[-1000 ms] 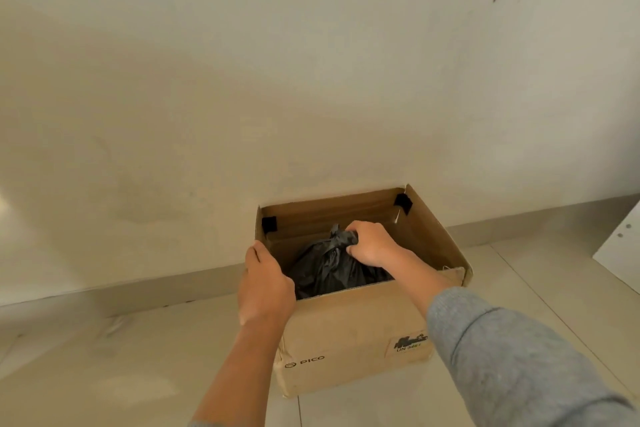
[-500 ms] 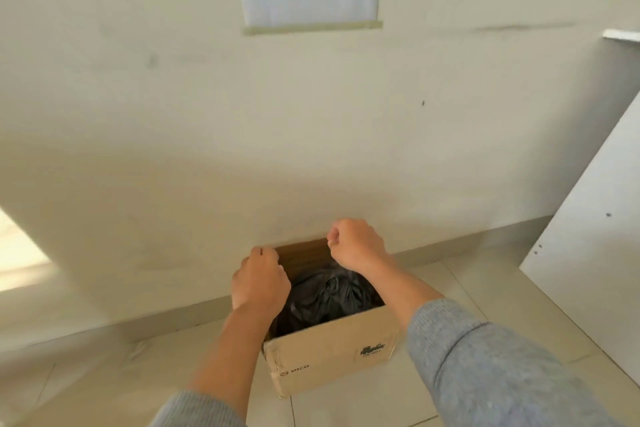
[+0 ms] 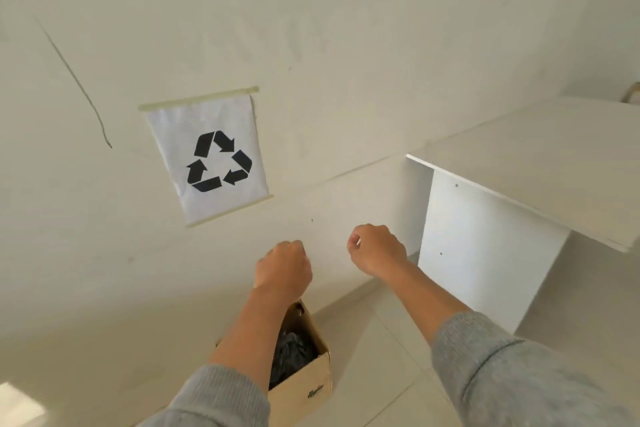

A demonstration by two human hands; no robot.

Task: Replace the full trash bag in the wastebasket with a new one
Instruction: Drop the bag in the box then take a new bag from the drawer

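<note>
Both hands are up in front of the wall [image 3: 346, 28], w/ the box low down below them. The left hand [image 3: 283, 269] is curled into a loose fist, fingers tucked under, and nothing shows in it. The right hand [image 3: 377, 250] is curled too, w/ thumb and finger pressed together by a tiny pale spot; can't tell what that spot is, or if it's a thing at all. The hands are apart, w/ bare wall between them. Both arms have gray sleeves [image 3: 512, 371] pushed up, so the forearms are bare. The box [image 3: 304, 392] is brown cardboard w/ an open top and sits on the floor [image 3: 388, 350], close to the wall. The left arm crosses in front of it and hides its left part. The bag [image 3: 292, 352] is inside the box; it's dark gray, crinkly and bunched up, and it's not touching either hand. A small dark logo is on the box's front. On the wall, up and left of the hands, is a white sign [image 3: 214, 159] w/ three black arrows in a triangle, taped at top and bottom. A thin dark line runs down the wall left of it. At right is a white table [image 3: 519, 163] w/ a flat top and a side panel.
</note>
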